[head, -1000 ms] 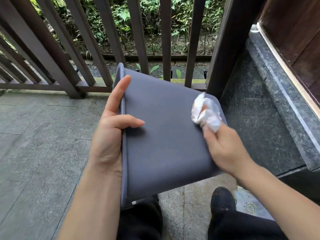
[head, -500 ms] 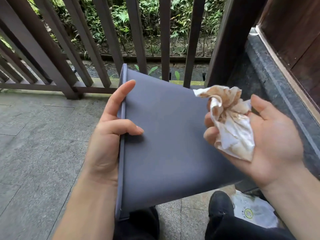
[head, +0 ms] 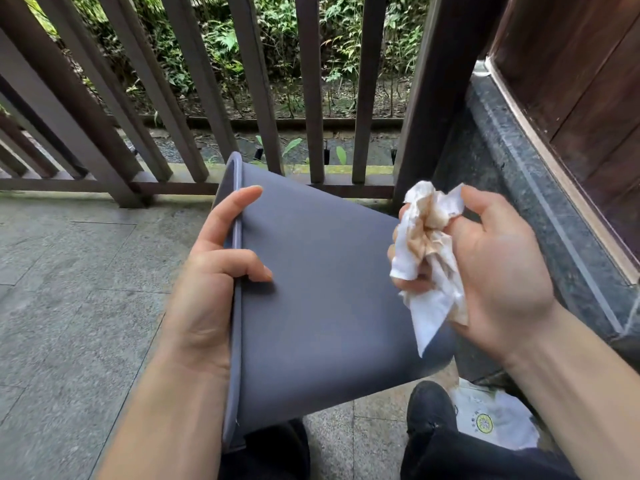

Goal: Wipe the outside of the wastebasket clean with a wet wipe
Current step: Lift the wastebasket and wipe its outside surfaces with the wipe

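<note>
A grey wastebasket (head: 325, 292) lies on its side across my lap, its rim to the left and its base to the right. My left hand (head: 211, 271) grips the rim, thumb on the outer wall and fingers over the edge. My right hand (head: 491, 271) is turned palm up beside the basket's base, off its surface. Its fingers curl around a crumpled white wet wipe (head: 426, 258) stained brown.
A dark wooden railing (head: 194, 98) runs across the back, with a thick post (head: 440, 98) at the right. A dark stone ledge (head: 540, 216) and wooden wall stand to the right. A white packet (head: 491, 420) lies on the stone floor by my black shoe (head: 429, 407).
My right hand lifted the wipe off the basket's wall and turned palm up, showing brown stains. Its fingers have since curled tighter around the wipe. My left hand kept its hold on the rim.
</note>
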### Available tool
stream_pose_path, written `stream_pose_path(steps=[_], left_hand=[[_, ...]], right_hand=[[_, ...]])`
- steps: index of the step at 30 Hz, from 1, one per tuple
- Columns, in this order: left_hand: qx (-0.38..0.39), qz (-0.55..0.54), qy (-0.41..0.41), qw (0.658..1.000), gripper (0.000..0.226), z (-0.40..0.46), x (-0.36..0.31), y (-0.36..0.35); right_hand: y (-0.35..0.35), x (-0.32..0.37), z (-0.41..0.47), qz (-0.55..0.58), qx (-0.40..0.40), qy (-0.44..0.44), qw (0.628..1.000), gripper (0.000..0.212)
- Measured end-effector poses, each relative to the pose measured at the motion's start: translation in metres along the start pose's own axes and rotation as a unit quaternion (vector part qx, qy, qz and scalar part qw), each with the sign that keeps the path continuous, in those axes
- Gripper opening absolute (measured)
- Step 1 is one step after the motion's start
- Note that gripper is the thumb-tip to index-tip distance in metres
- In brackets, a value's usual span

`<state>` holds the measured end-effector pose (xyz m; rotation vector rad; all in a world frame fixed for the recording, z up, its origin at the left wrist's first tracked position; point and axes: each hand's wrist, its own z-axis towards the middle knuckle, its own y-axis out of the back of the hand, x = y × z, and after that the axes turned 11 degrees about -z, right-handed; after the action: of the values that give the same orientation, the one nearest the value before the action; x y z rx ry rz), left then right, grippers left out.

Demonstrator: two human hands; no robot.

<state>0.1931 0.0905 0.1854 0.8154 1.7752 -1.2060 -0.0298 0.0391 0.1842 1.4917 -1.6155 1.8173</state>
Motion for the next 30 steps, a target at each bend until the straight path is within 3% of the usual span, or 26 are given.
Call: stream_pose_path(steps=[3,4,6,8,11,15,19,25,30], left_hand=[[-0.001,0.003,0.005,1.0,0.084,0.001,0.001,0.0],[-0.001,0.004,0.006,1.0,0.084,0.001,0.001,0.0],[-0.001,0.004,0.007,1.0,0.083,0.0,0.0,-0.001],[-0.003,0.006,0.006,1.0,0.083,0.0,0.001,-0.003],[-0.006,0.011,0.001,1.0,0.083,0.0,0.002,-0.004],[-0.01,0.019,0.0,1.0,0.082,0.001,0.002,-0.004],[-0.011,0.024,-0.002,1.0,0.081,0.002,0.003,-0.005],[-0.011,0.024,0.002,1.0,0.08,0.003,0.004,-0.006],[-0.018,-0.002,0.006,1.0,0.08,0.004,-0.001,-0.003]], right_hand=[[0.007,-0.001,0.002,-0.248,-0.081,0.0,0.965,0.026],[0.01,-0.003,0.003,-0.339,-0.125,0.015,0.932,0.034],[0.013,-0.008,0.004,-0.531,-0.176,0.09,0.824,0.026],[0.009,-0.013,0.005,-0.609,-0.177,0.182,0.752,0.019],[0.005,-0.024,0.007,-0.576,-0.218,0.229,0.754,0.035],[-0.004,-0.036,0.015,-0.614,-0.263,0.259,0.698,0.019],[-0.008,-0.047,0.026,-0.602,-0.262,0.269,0.704,0.022],[-0.014,-0.062,0.027,-0.629,-0.176,0.296,0.697,0.049],[-0.025,-0.08,0.014,-0.675,-0.001,0.202,0.71,0.063]])
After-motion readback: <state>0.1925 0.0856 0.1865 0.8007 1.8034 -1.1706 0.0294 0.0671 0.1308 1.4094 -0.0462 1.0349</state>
